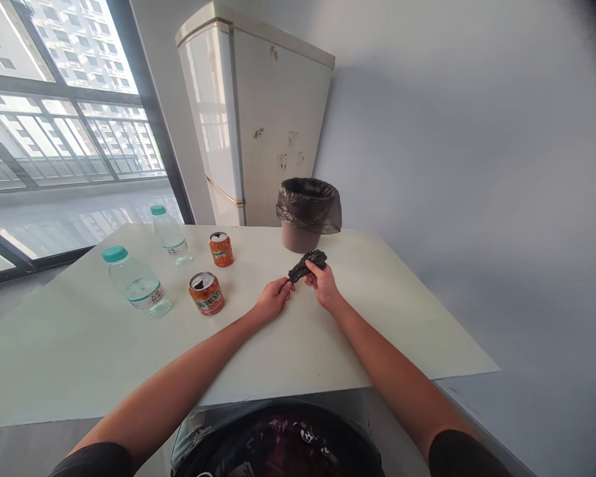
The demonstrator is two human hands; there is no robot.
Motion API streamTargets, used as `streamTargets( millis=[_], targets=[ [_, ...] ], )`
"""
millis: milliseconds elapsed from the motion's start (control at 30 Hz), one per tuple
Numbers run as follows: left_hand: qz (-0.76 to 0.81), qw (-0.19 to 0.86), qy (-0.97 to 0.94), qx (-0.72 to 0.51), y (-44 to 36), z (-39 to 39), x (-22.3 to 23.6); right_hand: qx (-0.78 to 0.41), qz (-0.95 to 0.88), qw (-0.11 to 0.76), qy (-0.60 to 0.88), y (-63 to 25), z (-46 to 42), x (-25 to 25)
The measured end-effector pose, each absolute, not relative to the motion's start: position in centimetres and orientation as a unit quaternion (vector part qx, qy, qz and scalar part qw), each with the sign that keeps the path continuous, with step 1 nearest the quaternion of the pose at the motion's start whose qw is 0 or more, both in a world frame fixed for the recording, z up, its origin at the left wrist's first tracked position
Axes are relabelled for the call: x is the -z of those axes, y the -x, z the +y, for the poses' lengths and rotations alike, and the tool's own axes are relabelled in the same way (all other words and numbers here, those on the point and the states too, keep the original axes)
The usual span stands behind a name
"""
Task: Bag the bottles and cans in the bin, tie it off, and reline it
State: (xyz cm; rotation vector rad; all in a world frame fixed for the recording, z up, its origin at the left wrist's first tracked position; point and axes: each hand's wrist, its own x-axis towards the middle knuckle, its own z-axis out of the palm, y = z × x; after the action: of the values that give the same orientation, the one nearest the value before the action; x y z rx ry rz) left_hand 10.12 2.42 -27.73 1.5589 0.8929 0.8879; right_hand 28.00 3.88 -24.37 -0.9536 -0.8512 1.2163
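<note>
A crumpled black plastic bag (302,266) is stretched between my two hands, just above the pale table (397,311). My left hand (274,298) pinches its lower left end. Closed around its right part is my right hand (322,281), thumb on top. Right behind the bag stands a brownish bin (298,237), lined with a dark bin liner (314,211) folded over its rim.
Two orange cans (207,293) (221,250) stand left of my hands. Farther left are two clear bottles (138,285) (171,237) with green caps. A white fridge (278,99) stands behind the table, a wall (457,165) to the right.
</note>
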Motion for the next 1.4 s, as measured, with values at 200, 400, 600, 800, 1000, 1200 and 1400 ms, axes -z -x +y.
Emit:
streamTargets(
  millis=[200, 400, 600, 800, 1000, 1200, 1400],
  targets=[
    [0.394, 0.526, -0.654, -0.374, -10.1, 2.3, 27.2, -0.529, -0.378, 0.639, 0.411, -28.4, 4.1, 24.5],
    [0.400, 0.514, -0.662, -0.371, -10.0, 2.2, 27.0, -0.529, -0.401, 0.634, 0.398, -28.6, 4.2, 24.2],
    [0.403, 0.574, -0.593, -0.395, -10.1, 2.1, 27.0, -0.469, -0.414, 0.636, 0.452, -31.3, 5.4, 23.8],
    [0.396, 0.581, -0.600, -0.381, -10.1, 2.0, 26.8, -0.009, -0.569, 0.457, 0.684, -38.4, 5.0, 21.8],
    [0.386, 0.549, -0.645, -0.366, -9.9, 1.7, 26.5, -0.007, -0.565, 0.191, 0.803, -41.4, 4.8, 21.7],
    [0.369, 0.546, -0.660, -0.362, -9.8, 1.8, 26.7, -0.103, -0.514, 0.112, 0.844, -42.2, 5.3, 22.9],
    [0.355, 0.525, -0.687, -0.355, -9.9, 1.7, 26.5, -0.074, -0.443, 0.138, 0.883, -42.5, 4.7, 22.2]
  ],
)
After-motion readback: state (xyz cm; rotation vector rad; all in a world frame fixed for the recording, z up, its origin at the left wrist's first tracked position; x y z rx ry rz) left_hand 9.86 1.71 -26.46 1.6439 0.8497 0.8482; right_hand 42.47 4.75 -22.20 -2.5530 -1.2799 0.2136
